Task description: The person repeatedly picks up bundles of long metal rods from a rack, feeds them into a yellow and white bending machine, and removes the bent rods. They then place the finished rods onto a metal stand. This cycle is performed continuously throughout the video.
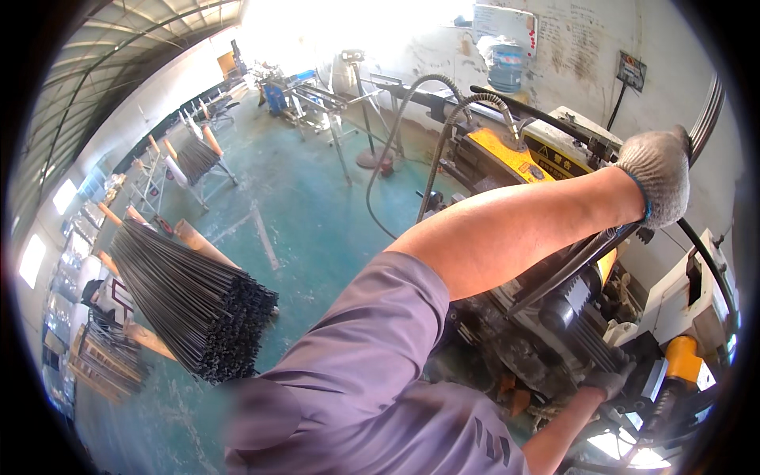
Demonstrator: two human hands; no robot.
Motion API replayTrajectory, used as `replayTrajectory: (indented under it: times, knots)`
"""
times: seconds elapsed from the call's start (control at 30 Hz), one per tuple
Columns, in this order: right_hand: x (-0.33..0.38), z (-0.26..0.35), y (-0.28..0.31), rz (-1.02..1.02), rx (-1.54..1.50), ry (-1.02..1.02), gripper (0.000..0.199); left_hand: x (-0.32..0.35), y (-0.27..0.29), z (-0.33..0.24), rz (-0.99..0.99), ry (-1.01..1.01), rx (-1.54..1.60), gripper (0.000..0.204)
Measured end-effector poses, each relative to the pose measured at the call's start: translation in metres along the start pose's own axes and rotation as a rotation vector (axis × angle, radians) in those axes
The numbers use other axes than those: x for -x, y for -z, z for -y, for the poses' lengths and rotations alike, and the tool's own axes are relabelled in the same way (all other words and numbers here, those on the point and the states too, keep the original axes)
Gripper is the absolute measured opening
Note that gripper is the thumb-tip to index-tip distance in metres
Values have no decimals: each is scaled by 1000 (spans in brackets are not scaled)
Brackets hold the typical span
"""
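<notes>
My left hand (pixel 657 174), in a light knitted work glove, reaches across to the upper right. Its fingers are wrapped round a bundle of thin dark metal rods (pixel 709 119), which rises past the glove toward the right rim. Lower down, my right hand (pixel 608 381) wears a darker, dirty glove and is closed at the end of grey-black rods (pixel 587 340) beside the machine. A dark cylindrical part (pixel 560 307) of the machine lies just above those rods. Close to my right hand stands a yellow-orange fitting (pixel 682 360). My fingertips are partly hidden on both hands.
A yellow and black machine (pixel 507 154) with hoses (pixel 443 131) stands before me. Behind me, a large bundle of black rods (pixel 190 301) rests on a rack with wooden posts (pixel 202 241). Further off are another rod rack (pixel 194 158), a blue water bottle (pixel 504 65) and metal stands (pixel 336 119).
</notes>
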State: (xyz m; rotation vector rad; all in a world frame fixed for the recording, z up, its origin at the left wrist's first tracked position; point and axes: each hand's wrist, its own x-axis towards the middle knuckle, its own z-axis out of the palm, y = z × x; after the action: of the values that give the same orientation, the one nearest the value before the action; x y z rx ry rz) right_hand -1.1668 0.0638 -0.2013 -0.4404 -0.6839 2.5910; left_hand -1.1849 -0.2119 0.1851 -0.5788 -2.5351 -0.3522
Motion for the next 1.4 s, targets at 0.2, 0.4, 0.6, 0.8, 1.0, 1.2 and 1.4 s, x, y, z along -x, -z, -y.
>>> replayTrajectory:
  times: [0.2,0.4,0.6,0.8,1.0,1.2,1.4]
  knots:
    - [-15,-2,15,43,-9,-39,24,2,0,-1,-50,76,150,41]
    - [4,0,-6,-40,9,-40,25,-7,-11,3,-68,57,71,52]
    - [-8,1,9,68,-59,-56,24,-9,-14,2,-92,49,64,53]
    - [-13,-1,14,62,-74,-41,24,-8,-11,3,-79,38,36,43]
    - [-22,-3,31,157,-113,-92,24,-5,-5,14,-48,51,-8,34]
    - [-42,-14,63,18,97,-118,29,9,-12,53,-27,-67,9,26]
    - [-60,-20,89,-19,193,-191,39,23,24,52,190,33,113,35]
